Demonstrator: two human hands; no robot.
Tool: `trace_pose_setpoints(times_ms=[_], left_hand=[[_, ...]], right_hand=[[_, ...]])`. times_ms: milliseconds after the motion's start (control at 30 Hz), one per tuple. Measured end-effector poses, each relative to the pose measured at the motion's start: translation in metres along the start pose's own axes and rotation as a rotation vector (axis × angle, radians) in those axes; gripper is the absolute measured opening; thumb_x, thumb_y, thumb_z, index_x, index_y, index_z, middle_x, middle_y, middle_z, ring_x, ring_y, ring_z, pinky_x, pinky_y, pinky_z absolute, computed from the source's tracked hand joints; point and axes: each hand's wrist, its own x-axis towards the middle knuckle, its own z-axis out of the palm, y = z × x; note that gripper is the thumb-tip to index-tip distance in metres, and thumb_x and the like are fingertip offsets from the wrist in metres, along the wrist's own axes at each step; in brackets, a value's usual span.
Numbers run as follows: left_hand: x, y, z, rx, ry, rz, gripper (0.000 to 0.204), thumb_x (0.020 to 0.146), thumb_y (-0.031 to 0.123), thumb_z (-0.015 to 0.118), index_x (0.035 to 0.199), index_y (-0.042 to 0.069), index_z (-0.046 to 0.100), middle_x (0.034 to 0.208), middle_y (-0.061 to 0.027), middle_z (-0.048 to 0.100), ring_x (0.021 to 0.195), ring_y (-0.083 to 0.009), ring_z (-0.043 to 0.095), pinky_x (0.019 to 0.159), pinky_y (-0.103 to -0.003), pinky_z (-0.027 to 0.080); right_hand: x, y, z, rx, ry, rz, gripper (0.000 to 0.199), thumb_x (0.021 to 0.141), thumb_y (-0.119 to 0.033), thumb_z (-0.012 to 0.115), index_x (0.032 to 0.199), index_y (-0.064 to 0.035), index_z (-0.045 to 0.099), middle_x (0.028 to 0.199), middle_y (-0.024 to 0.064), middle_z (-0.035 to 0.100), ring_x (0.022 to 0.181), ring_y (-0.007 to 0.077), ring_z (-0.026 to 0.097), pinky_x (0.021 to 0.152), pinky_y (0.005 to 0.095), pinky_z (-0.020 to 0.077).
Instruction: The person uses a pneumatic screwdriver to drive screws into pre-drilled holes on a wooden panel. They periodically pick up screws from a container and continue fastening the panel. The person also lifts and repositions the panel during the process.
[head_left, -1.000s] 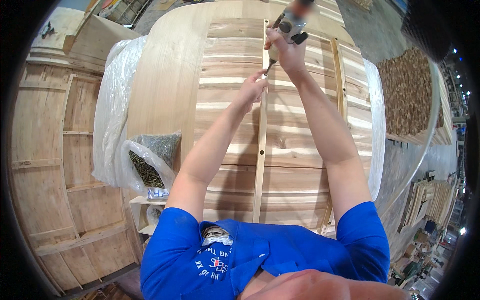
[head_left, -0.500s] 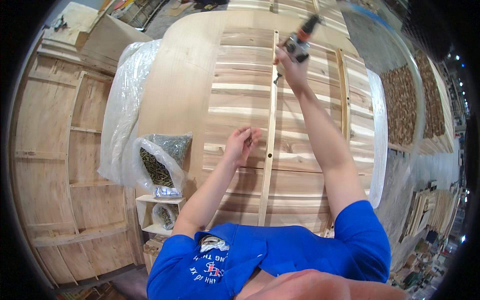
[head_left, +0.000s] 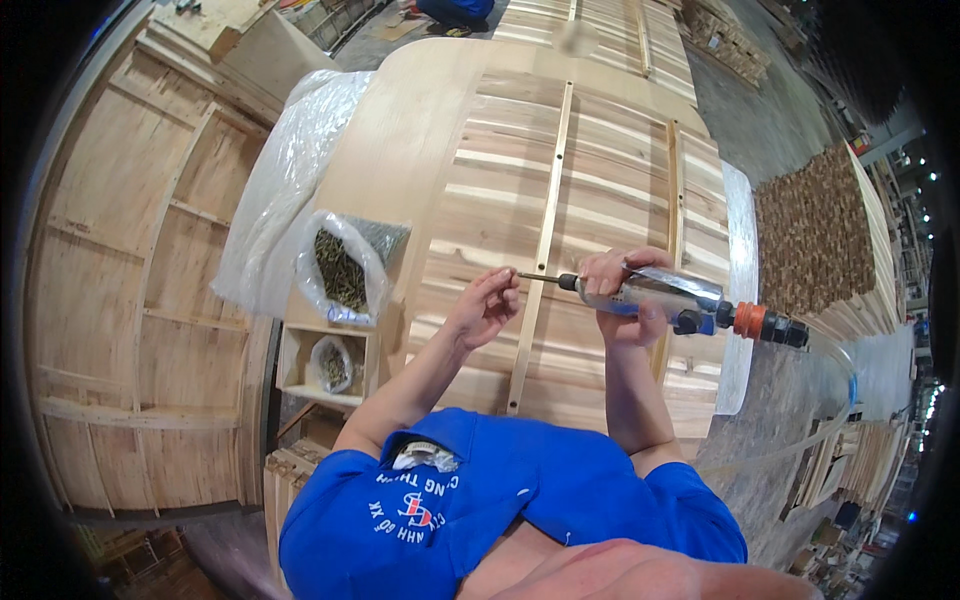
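While poised left-handed at the tip of a bit (head_left: 535,276), gripping a driver (head_left: 690,292) right-handed across a batten (head_left: 551,200)

Just left of the batten: left hand (head_left: 488,308), fingertips nearly together at the tip, too small to tell if holding anything. Right of the batten: right hand (head_left: 622,290), fingers curled round the driver's silver body. Farther left of the batten: open plastic bag (head_left: 374,275) of screws (head_left: 340,268).

Co-worker (head_left: 455,12) cut off, driver tip (head_left: 524,275) indistinct
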Motion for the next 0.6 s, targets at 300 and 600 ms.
trace_pose_setpoints(times_ms=[300, 600], left_hand=[[-0.067, -0.010, 0.029, 0.152, -0.062, 0.077, 0.007, 0.087, 0.011, 0.059, 0.090, 0.006, 0.056, 0.074, -0.0008, 0.054, 0.064, -0.0081, 0.048, 0.057, -0.022, 0.041], [-0.117, -0.024, 0.027, 0.057, -0.227, 0.009, 0.030, 0.090, 0.036, 0.053, 0.085, 0.007, 0.060, 0.065, 0.0031, 0.045, 0.057, -0.0072, 0.039, 0.059, -0.021, 0.036]], right_hand=[[-0.033, -0.048, 0.037, 0.115, -0.130, -0.105, 0.049, 0.079, -0.045, 0.050, 0.110, -0.0063, 0.047, 0.071, 0.0061, 0.049, 0.064, 0.0191, 0.048, 0.066, 0.0388, 0.0396], [-0.057, -0.068, 0.068, 0.164, -0.245, -0.142, 0.049, 0.081, -0.043, 0.052, 0.112, -0.0053, 0.045, 0.073, 0.0075, 0.052, 0.067, 0.0212, 0.051, 0.070, 0.0420, 0.0417]])
